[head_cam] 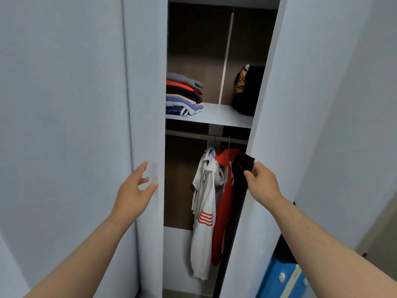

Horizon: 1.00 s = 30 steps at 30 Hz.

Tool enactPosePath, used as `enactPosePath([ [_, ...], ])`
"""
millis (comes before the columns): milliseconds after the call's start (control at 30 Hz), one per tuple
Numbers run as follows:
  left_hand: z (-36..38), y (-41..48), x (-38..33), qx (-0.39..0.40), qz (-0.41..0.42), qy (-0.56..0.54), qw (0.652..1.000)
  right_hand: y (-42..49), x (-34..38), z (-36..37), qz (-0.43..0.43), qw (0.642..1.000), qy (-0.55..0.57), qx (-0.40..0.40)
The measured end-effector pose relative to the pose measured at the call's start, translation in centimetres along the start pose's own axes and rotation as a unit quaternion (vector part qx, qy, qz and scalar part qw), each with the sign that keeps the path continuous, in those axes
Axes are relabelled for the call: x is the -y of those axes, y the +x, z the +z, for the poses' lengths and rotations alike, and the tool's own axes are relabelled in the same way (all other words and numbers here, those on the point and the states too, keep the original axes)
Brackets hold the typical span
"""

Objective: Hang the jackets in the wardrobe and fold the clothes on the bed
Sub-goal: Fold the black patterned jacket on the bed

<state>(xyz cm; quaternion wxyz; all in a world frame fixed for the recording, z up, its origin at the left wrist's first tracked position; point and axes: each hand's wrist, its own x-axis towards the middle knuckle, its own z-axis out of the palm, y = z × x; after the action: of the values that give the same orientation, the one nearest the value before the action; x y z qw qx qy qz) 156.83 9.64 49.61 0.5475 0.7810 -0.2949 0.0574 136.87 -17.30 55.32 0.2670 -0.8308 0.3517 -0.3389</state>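
- The right hand (261, 179) pinches a fold of a black garment (241, 175) between thumb and curled fingers, just at the inner edge of the right door (277, 93).
- The left hand (134, 190) is spread, fingers loose, at the inner edge of the left door (146, 93); contact cannot be made out.
- Between the two door edges the wardrobe (187, 50) stands open only in a narrow upright gap, with free room on its left half below the shelf.
- The black garment hangs at the far right, partly hidden by the right door; a red jacket (223, 211) hangs against it, and a white jacket (204, 222) with red stripes beside that, both from the rail (184, 134).
- Above, the shelf (217, 116) carries folded clothes (184, 93) at left and a dark bundle (247, 93) at right, well apart.
- A blue box (281, 278) sits outside, low at right.
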Motion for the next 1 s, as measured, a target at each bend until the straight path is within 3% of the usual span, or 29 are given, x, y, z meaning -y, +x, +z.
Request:
enactPosePath([
  [100, 0.9, 1.6, -0.2, 0.028, 0.072, 0.071, 0.994, 0.7, -0.5, 0.1, -0.028, 0.999, -0.02, 0.005],
  [233, 3.1, 4.5, -1.8, 0.008, 0.193, 0.175, 0.965, 1.7, -1.7, 0.7, -0.107, 0.99, -0.082, -0.034],
  [500, 9.7, 8.9, -5.3, -0.037, 0.203, 0.245, 0.947, 3.5, -3.0, 3.0, -0.184, 0.977, -0.072, -0.083],
  [800, 13.6, 11.5, -5.7, -0.029, 0.218, 0.239, 0.946, 7.3, -4.0, 4.0, -0.302, 0.942, -0.111, -0.1],
  [1000, 11.4, 13.2, -4.1, 0.012, 0.318, 0.267, 0.91, 10.0, -4.0, 3.2, -0.322, 0.918, -0.196, -0.124],
])
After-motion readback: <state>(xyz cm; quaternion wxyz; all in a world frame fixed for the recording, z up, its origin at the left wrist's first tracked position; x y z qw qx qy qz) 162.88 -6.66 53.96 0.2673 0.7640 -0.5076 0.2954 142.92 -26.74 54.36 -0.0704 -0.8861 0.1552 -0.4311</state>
